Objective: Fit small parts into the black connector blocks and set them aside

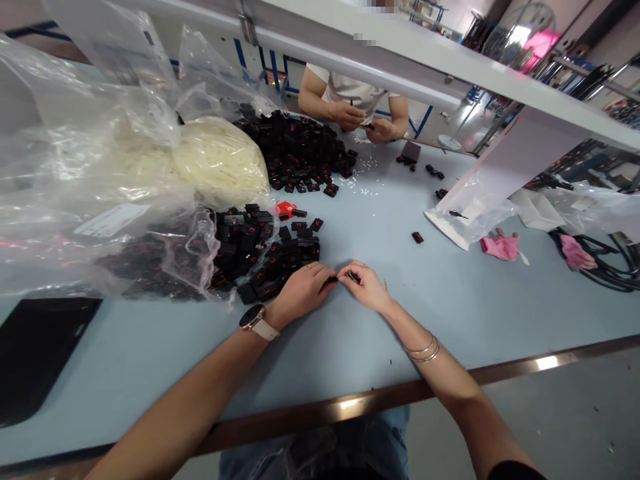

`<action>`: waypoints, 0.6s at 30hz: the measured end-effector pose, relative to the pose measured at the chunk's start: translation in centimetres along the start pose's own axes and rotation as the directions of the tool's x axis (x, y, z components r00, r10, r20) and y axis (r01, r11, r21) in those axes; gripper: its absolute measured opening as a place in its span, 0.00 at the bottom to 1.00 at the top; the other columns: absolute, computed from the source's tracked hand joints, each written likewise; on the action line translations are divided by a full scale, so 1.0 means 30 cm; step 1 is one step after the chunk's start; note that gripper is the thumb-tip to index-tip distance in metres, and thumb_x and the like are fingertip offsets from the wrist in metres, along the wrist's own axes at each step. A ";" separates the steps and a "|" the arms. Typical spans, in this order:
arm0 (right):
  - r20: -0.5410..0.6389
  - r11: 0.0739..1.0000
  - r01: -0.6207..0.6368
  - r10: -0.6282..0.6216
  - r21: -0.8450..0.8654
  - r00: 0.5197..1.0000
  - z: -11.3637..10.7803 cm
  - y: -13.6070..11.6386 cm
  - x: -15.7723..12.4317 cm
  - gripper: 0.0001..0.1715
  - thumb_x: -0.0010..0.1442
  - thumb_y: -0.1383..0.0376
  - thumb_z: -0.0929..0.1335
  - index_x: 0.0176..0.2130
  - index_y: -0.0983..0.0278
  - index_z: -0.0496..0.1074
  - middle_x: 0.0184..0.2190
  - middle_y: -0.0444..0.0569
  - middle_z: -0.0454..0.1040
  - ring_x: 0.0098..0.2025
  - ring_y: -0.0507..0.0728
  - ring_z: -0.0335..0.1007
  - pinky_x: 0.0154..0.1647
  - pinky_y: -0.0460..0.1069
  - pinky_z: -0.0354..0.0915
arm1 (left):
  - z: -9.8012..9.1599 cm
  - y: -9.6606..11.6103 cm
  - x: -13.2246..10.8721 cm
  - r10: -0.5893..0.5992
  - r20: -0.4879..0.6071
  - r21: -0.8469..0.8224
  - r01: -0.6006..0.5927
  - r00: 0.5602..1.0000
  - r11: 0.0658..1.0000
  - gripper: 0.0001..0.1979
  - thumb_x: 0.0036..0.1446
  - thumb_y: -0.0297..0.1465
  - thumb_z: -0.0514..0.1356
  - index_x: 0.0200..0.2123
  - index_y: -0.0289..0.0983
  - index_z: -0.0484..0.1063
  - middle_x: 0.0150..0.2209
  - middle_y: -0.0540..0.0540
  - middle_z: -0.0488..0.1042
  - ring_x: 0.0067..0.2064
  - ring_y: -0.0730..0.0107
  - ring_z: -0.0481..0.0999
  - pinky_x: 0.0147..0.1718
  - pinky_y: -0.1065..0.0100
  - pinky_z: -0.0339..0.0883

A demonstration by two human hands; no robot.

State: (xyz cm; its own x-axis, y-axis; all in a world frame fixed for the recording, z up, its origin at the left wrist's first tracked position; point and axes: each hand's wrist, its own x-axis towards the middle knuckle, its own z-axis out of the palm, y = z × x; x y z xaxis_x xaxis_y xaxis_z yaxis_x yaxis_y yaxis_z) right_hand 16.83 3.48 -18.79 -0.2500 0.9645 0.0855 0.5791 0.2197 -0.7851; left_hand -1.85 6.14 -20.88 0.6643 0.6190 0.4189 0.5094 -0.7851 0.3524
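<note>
My left hand (307,288) is closed around a small black plastic part (331,281), which pokes out between its fingertips. Opposite it, almost touching, my right hand (364,285) pinches another small black piece (353,277) with a shiny edge. Both hands are just above the blue-grey tabletop (345,353). Directly left of them lies a pile of black plastic parts with red marks (295,253), spilling out of a clear plastic bag (175,233). My fingers hide most of what each hand holds.
Across the table a person's hands (363,123) work beside a larger black heap (300,150) and scattered white bits (367,177). A bag of cream-coloured pieces (220,160) stands left. Pink gloves (501,247) and black cables (610,263) lie right. A shelf beam (450,63) crosses overhead.
</note>
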 end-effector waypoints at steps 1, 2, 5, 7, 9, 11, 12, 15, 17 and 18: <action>0.000 1.000 0.002 -0.002 0.002 1.000 0.003 0.002 0.001 0.05 0.60 0.68 0.66 0.34 0.64 0.73 0.31 0.45 0.70 0.35 0.52 0.66 0.40 0.47 0.61 | 0.000 0.000 0.000 0.001 -0.003 0.003 -0.001 1.000 1.000 0.06 0.61 0.30 0.54 0.36 0.35 0.69 0.34 0.44 0.74 0.37 0.64 0.73 0.37 0.64 0.69; -0.002 1.000 0.004 -0.004 0.003 1.000 0.006 0.005 0.002 0.05 0.60 0.68 0.66 0.33 0.64 0.73 0.31 0.45 0.70 0.35 0.52 0.66 0.40 0.47 0.61 | -0.001 0.001 0.001 0.004 -0.007 0.005 -0.004 1.000 1.000 0.05 0.61 0.30 0.54 0.36 0.35 0.69 0.34 0.44 0.74 0.36 0.64 0.73 0.37 0.64 0.69; -0.010 1.000 0.000 0.000 -0.005 1.000 0.011 0.009 0.004 0.04 0.59 0.69 0.67 0.33 0.64 0.73 0.30 0.45 0.69 0.35 0.52 0.66 0.40 0.47 0.61 | -0.002 0.002 0.002 0.020 -0.021 0.010 -0.020 1.000 1.000 0.06 0.61 0.30 0.54 0.35 0.35 0.69 0.33 0.44 0.74 0.36 0.64 0.73 0.36 0.64 0.69; -0.014 1.000 -0.007 0.007 -0.012 1.000 0.011 0.007 0.004 0.04 0.59 0.69 0.67 0.33 0.64 0.73 0.30 0.45 0.69 0.35 0.52 0.66 0.40 0.47 0.61 | -0.001 0.002 0.003 0.028 -0.030 0.008 -0.028 0.999 1.000 0.06 0.61 0.30 0.55 0.35 0.34 0.69 0.33 0.44 0.74 0.36 0.64 0.73 0.36 0.64 0.69; -0.016 1.000 -0.015 0.014 -0.022 1.000 0.009 0.002 0.004 0.04 0.59 0.69 0.67 0.33 0.64 0.73 0.30 0.45 0.70 0.35 0.52 0.66 0.40 0.47 0.61 | 0.000 0.001 0.003 0.022 -0.030 0.007 -0.022 0.999 1.000 0.06 0.61 0.29 0.55 0.35 0.34 0.69 0.33 0.43 0.74 0.35 0.64 0.73 0.35 0.64 0.69; -0.016 0.999 -0.023 0.023 -0.035 1.000 0.009 -0.004 0.004 0.04 0.59 0.69 0.67 0.33 0.64 0.74 0.30 0.45 0.70 0.35 0.52 0.66 0.39 0.47 0.61 | 0.002 0.001 0.002 0.013 -0.025 0.004 -0.013 1.000 1.000 0.06 0.61 0.29 0.55 0.34 0.34 0.69 0.32 0.44 0.74 0.35 0.64 0.73 0.35 0.64 0.69; -0.012 0.999 -0.027 0.026 -0.044 1.000 0.009 -0.006 0.004 0.04 0.59 0.69 0.67 0.33 0.64 0.74 0.30 0.45 0.70 0.34 0.52 0.66 0.39 0.47 0.61 | 0.003 0.000 0.001 0.011 -0.022 -0.001 -0.011 1.000 1.000 0.06 0.61 0.29 0.55 0.34 0.34 0.69 0.32 0.43 0.74 0.35 0.64 0.73 0.35 0.64 0.69; -0.010 0.998 -0.030 0.030 -0.064 1.000 0.011 -0.008 0.004 0.04 0.58 0.69 0.67 0.33 0.64 0.74 0.30 0.45 0.70 0.34 0.52 0.66 0.38 0.47 0.61 | 0.004 0.000 -0.001 0.008 -0.020 -0.012 -0.008 1.000 1.000 0.06 0.62 0.29 0.54 0.33 0.34 0.69 0.32 0.44 0.74 0.35 0.64 0.73 0.35 0.64 0.69; -0.013 0.997 -0.030 0.030 -0.069 0.999 0.011 -0.008 0.004 0.04 0.58 0.69 0.67 0.33 0.63 0.74 0.30 0.44 0.69 0.33 0.51 0.66 0.38 0.47 0.61 | 0.003 0.000 -0.002 0.004 -0.014 -0.013 -0.004 1.000 1.000 0.07 0.62 0.29 0.54 0.33 0.35 0.69 0.32 0.44 0.74 0.35 0.65 0.72 0.35 0.64 0.69; -0.013 0.997 -0.032 0.032 -0.069 0.999 0.011 -0.008 0.005 0.04 0.58 0.69 0.67 0.33 0.63 0.74 0.29 0.44 0.69 0.33 0.51 0.66 0.38 0.47 0.61 | 0.002 -0.001 -0.002 0.004 -0.010 -0.012 -0.004 1.000 1.000 0.07 0.62 0.29 0.54 0.33 0.35 0.69 0.32 0.44 0.74 0.36 0.65 0.72 0.36 0.64 0.69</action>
State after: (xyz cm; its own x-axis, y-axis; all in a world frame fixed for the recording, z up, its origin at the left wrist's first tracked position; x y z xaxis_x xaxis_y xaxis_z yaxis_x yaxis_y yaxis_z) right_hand 16.39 3.51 -18.79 -0.2215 0.9727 0.0684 0.6388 0.1978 -0.7435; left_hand -1.86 6.12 -20.97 0.6607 0.6161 0.4289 0.5002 -0.7874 0.3603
